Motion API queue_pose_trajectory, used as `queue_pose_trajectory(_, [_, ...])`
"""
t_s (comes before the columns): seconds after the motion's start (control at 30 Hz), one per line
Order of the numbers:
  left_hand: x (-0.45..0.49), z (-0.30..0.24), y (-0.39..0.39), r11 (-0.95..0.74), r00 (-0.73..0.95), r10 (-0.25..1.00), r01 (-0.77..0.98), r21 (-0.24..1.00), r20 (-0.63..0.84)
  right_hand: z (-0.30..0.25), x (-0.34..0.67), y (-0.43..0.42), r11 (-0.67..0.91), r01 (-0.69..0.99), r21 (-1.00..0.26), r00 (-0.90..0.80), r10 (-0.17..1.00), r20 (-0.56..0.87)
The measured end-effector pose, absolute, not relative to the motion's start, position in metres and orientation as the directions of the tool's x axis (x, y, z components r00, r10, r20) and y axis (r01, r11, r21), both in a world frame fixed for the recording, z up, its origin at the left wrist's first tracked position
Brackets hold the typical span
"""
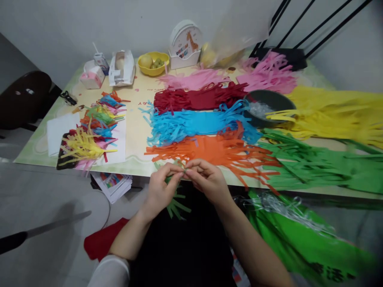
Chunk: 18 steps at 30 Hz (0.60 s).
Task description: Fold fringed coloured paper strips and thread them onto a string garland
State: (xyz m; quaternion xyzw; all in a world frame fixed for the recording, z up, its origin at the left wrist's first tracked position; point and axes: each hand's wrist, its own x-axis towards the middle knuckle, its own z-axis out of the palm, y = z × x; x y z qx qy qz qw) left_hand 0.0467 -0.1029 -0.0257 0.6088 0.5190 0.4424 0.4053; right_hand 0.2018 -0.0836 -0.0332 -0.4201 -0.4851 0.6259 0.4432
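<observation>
At the table's near edge my left hand (164,185) is closed on a green paper tassel (177,205), whose cut strips hang below and behind the fingers. My right hand (208,179) pinches at the same spot, fingertips meeting the left ones; the tassel's gathered end is mostly hidden between them. Just beyond lies fringed orange paper (206,149), then blue (197,122) and dark red (200,97) fringed paper. To the left, a row of finished-looking multicoloured tassels (100,119) lies on white paper, with a yellow tassel (86,145) nearest me.
Green fringed paper (323,165), yellow fringed paper (335,111) and a dark bowl (251,101) of clear bits lie right. Pink fringed paper (266,75), a yellow fruit bowl (153,71) and a giraffe-print holder (185,59) stand behind. A green bag (299,235) hangs below the table's right side.
</observation>
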Motion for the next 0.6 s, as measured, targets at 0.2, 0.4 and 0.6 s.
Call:
queue_pose_trajectory(0.2, [0.056, -0.029, -0.107, 0.002, 0.004, 1.000, 0.052, 0.999, -0.002, -0.027, 0.209, -0.084, -0.107, -0.032, -0.994, -0.258, 0.961, -0.095])
queue_pose_trajectory(0.4, [0.058, -0.025, -0.102, 0.014, 0.089, 0.996, 0.029, 0.999, -0.016, -0.020, 0.213, -0.086, -0.049, 0.048, -0.998, -0.161, 0.985, -0.056])
queue_pose_trajectory(0.6, [0.054, -0.027, -0.098, 0.068, 0.082, 0.995, -0.035, 0.997, -0.065, -0.025, 0.215, -0.088, -0.063, -0.033, -0.997, -0.107, 0.992, -0.059])
